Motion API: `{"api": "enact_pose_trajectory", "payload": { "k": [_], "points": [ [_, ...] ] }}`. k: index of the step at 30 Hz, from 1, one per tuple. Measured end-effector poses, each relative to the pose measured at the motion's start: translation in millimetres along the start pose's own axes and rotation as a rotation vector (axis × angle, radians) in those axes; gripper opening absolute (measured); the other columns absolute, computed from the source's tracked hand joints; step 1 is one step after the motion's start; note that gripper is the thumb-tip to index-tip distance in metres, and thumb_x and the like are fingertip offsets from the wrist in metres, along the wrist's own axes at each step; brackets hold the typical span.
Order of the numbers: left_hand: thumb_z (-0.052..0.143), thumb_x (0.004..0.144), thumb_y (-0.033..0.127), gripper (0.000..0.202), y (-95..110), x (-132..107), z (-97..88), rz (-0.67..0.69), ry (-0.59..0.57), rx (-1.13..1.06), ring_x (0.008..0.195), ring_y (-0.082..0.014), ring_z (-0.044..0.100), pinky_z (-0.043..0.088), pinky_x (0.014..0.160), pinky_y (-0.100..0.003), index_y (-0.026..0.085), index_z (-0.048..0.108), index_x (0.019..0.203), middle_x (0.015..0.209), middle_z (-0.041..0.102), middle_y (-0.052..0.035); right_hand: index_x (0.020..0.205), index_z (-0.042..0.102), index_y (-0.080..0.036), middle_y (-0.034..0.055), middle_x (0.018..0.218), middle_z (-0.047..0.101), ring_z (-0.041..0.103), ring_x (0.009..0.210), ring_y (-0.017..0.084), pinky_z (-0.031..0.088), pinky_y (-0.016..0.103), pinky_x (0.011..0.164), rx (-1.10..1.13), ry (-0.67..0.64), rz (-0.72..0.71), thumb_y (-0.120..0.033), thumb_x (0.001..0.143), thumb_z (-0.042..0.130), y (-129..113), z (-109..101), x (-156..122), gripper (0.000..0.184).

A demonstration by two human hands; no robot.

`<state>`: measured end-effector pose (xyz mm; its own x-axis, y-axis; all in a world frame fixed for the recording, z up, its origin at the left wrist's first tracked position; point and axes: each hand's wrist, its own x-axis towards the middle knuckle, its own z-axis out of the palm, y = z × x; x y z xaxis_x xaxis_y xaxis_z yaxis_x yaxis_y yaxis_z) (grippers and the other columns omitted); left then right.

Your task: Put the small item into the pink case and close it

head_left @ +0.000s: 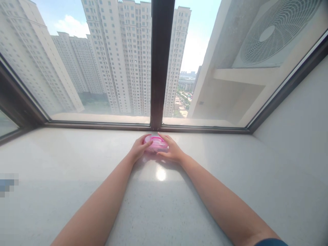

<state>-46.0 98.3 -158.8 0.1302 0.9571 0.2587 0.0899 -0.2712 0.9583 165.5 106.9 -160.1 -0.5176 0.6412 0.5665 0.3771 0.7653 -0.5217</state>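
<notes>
A small pink, see-through plastic box (156, 145) with a brighter pink handle on its lid sits on the white windowsill (159, 208), close to the window frame. My left hand (139, 147) grips its left end, the thumb lying over the lid. Around the right end curl the fingers of my right hand (173, 149), thumb at the near side and fingertips at the far side. What the box contains cannot be made out. Both arms are stretched far forward over the sill.
Behind the box runs a dark window frame (123, 126) with an upright post (160, 65). Glass panes face tall buildings, and an outdoor fan unit (271, 34) is beyond the right pane. A white wall (297, 112) bounds the right side. A blurred blue patch (6, 184) lies far left.
</notes>
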Motion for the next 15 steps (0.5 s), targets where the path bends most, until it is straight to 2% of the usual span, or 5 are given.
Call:
{"api": "enact_pose_trajectory", "payload": {
  "k": [2,6,10,15],
  "points": [
    [0.067,0.074,0.048,0.065,-1.1,0.1,1.2,-0.022,-0.002,-0.028,0.099,-0.0276,0.062,0.047,0.085,-0.036,0.012,0.055,0.128,0.110,0.067,-0.0122,0.146,0.032,-0.025,0.0105,0.131,0.049,0.048,0.120,0.026,0.038,0.041,0.104,0.034,-0.036,-0.041,-0.027,0.072,0.072,0.3,-4.9,-1.4,0.084],
    [0.065,0.075,0.049,0.070,-6.9,3.7,3.0,-0.047,0.073,-0.028,0.104,-0.0275,0.060,0.046,0.087,-0.036,0.013,0.049,0.133,0.117,0.064,-0.0132,0.137,0.046,-0.024,0.0096,0.123,0.055,0.054,0.111,0.026,0.042,0.041,0.098,0.028,-0.012,-0.042,-0.019,0.070,0.070,1.4,-7.5,-1.7,0.071],
    [0.051,0.082,0.051,0.058,-14.3,10.6,-3.6,-0.034,0.241,0.139,0.105,-0.0237,0.059,0.047,0.083,-0.034,0.015,0.051,0.129,0.123,0.060,-0.0140,0.135,0.048,-0.023,0.0095,0.121,0.055,0.053,0.112,0.025,0.042,0.039,0.099,-0.051,0.173,0.030,-0.020,0.070,0.069,8.1,-11.1,-1.1,0.068],
    [0.052,0.080,0.048,0.044,-17.8,15.1,-17.1,-0.063,0.350,0.269,0.083,-0.0207,0.061,0.046,0.072,-0.033,0.013,0.058,0.107,0.099,0.064,-0.0111,0.133,0.047,-0.021,0.0108,0.117,0.055,0.054,0.106,0.026,0.045,0.039,0.093,-0.290,0.442,0.299,-0.024,0.071,0.064,29.3,-28.7,-6.8,0.065]
  ]
}}
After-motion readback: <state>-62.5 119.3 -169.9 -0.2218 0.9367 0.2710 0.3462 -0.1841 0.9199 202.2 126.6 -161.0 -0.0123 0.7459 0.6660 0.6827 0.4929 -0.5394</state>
